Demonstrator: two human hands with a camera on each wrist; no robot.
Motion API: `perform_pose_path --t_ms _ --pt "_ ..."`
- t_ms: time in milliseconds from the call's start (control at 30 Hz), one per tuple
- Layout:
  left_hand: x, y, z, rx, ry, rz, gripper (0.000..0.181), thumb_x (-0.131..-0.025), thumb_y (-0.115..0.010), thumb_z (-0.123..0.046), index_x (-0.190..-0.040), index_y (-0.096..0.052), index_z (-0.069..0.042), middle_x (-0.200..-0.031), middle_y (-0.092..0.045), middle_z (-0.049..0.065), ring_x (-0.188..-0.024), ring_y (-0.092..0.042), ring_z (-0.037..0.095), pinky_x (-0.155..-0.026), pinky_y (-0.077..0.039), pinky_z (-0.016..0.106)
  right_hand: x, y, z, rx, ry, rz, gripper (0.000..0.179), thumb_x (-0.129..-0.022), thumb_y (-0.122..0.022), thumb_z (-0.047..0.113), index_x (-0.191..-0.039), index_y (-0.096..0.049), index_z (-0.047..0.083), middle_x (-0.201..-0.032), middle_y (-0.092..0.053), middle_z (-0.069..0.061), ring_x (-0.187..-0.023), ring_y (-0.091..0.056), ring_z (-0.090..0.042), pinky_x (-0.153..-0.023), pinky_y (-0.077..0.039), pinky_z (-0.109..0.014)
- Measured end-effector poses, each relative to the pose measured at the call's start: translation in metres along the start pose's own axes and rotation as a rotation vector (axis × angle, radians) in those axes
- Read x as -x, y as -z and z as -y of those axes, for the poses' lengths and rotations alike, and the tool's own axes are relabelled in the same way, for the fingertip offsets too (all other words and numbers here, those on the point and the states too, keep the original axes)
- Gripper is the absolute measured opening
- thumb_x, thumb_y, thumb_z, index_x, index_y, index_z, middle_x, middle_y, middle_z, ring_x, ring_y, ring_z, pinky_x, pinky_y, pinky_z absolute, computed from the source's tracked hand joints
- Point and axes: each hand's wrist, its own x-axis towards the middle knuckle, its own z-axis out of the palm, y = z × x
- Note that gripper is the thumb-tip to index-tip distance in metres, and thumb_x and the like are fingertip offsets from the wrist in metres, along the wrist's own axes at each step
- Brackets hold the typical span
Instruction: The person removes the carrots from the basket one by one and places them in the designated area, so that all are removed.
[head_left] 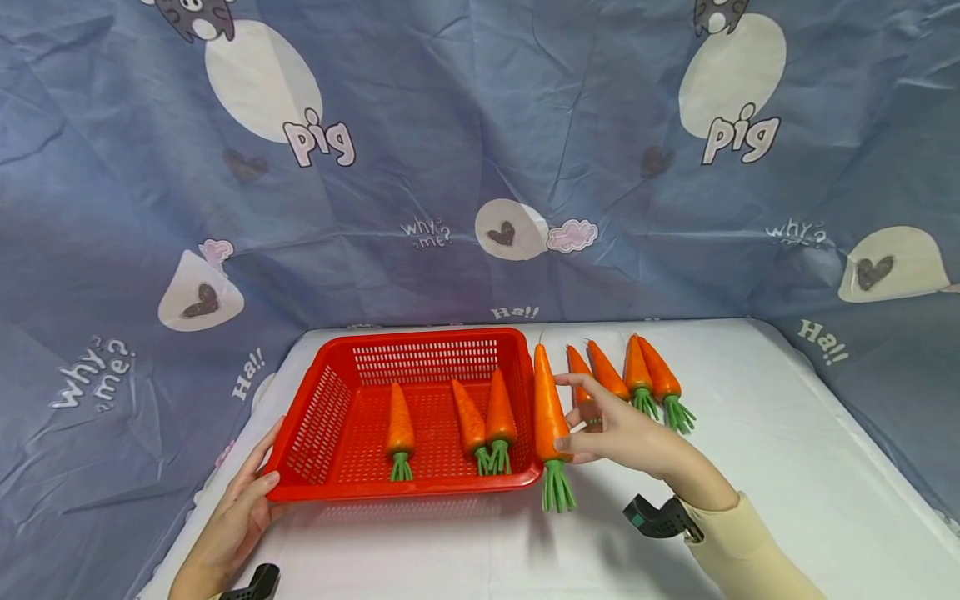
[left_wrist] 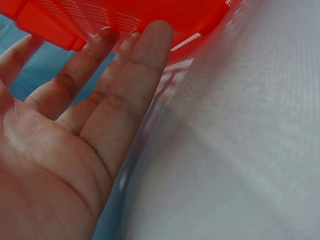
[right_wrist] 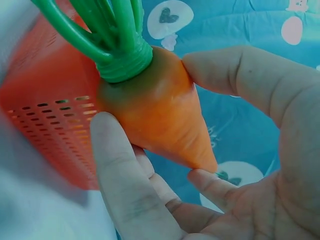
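A toy carrot (head_left: 550, 408) with green plastic leaves is pinched between the thumb and fingers of my right hand (head_left: 618, 425), just outside the right wall of a red basket (head_left: 322, 492). In the right wrist view, the carrot (right_wrist: 160, 112) has its leaves toward the upper left. Three carrots lie inside the basket: one near the middle (head_left: 401, 421) and two side by side toward the right (head_left: 469, 417). My left hand (head_left: 236, 517) touches the basket's front left side from outside, and its fingers (left_wrist: 127, 90) look fairly straight in the left wrist view.
Several more carrots (head_left: 656, 371) lie on the white-covered table (head_left: 780, 467) to the right of the basket, one partly behind my right hand. A blue printed cloth (head_left: 420, 167) hangs behind and at the sides of the table.
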Motion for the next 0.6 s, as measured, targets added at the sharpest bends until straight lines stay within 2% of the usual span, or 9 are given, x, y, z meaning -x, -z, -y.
perform_pose_path --t_ms 133,300,600 --pt "0.000 0.000 0.001 0.009 -0.011 0.011 0.063 -0.108 -0.031 -0.013 -0.163 -0.006 -0.031 -0.150 -0.036 -0.021 -0.124 -0.059 0.001 -0.094 -0.056 0.030 0.010 0.002 -0.006 0.003 0.014 0.005 0.076 -0.089 -0.073 0.021 -0.152 -0.030 0.025 -0.121 -0.046 -0.021 -0.097 -0.065 -0.029 -0.083 -0.060 -0.043" --pt "0.001 0.001 0.001 0.003 -0.010 0.012 0.062 -0.108 -0.031 -0.013 -0.163 -0.006 -0.031 -0.151 -0.035 -0.021 -0.125 -0.058 0.000 -0.094 -0.055 0.030 0.019 0.003 -0.014 -0.028 0.009 0.014 0.074 -0.090 -0.070 0.015 -0.151 -0.028 0.017 -0.110 -0.050 -0.020 -0.094 -0.066 -0.030 -0.083 -0.060 -0.044" --pt "0.000 0.001 0.001 0.003 -0.003 0.008 0.062 -0.108 -0.031 -0.014 -0.163 -0.006 -0.031 -0.150 -0.036 -0.022 -0.124 -0.058 0.000 -0.094 -0.055 0.029 0.037 0.006 -0.034 0.011 -0.008 0.002 0.076 -0.090 -0.071 0.018 -0.151 -0.026 0.015 -0.108 -0.053 -0.018 -0.088 -0.069 -0.029 -0.079 -0.057 -0.035"
